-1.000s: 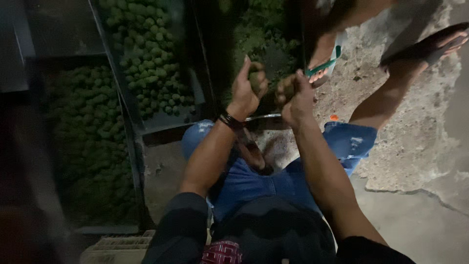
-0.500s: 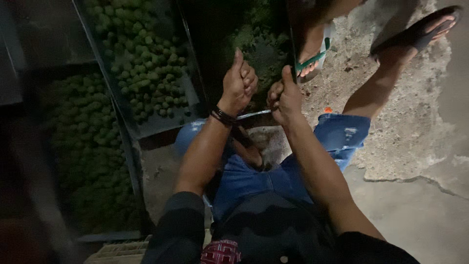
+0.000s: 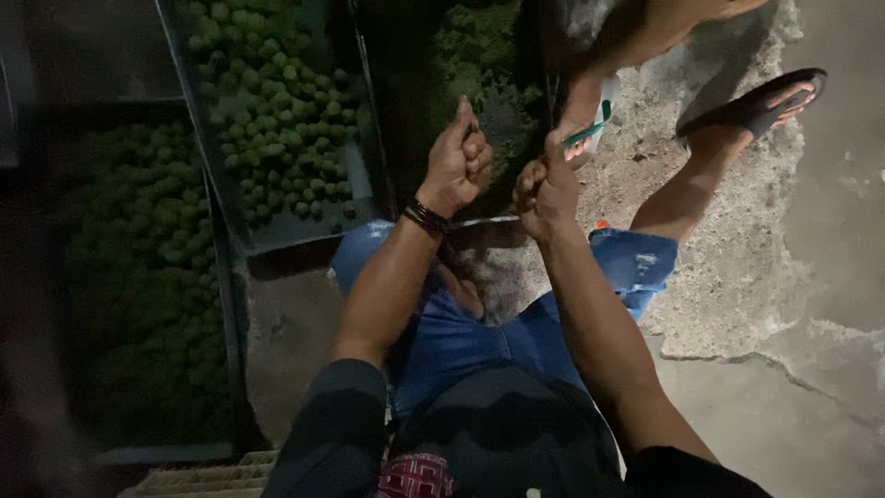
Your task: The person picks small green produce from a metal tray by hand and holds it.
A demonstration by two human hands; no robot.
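Single view, head-worn camera. Looks steeply down over the wearer's own chest and knees, close range. Both forearms run from near edge to centre frame. Crates of green fruit (image 3: 267,101) lie far left; cracked concrete floor (image 3: 784,369) fills the right.

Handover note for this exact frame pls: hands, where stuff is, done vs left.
Left hand: closed fist, thumb up, raised over the dark middle crate; what it grips cannot be seen.
Right hand: closed grip beside the left, contents also hidden.
Things: tray full of small green fruit at upper left; another pile of green fruit at far left, in shadow. Person sits on cracked concrete floor; another person's sandalled feet at top right.
Done: fruit lies heaped in both trays.
Left: cannot tell; the grips hide what is being worked.
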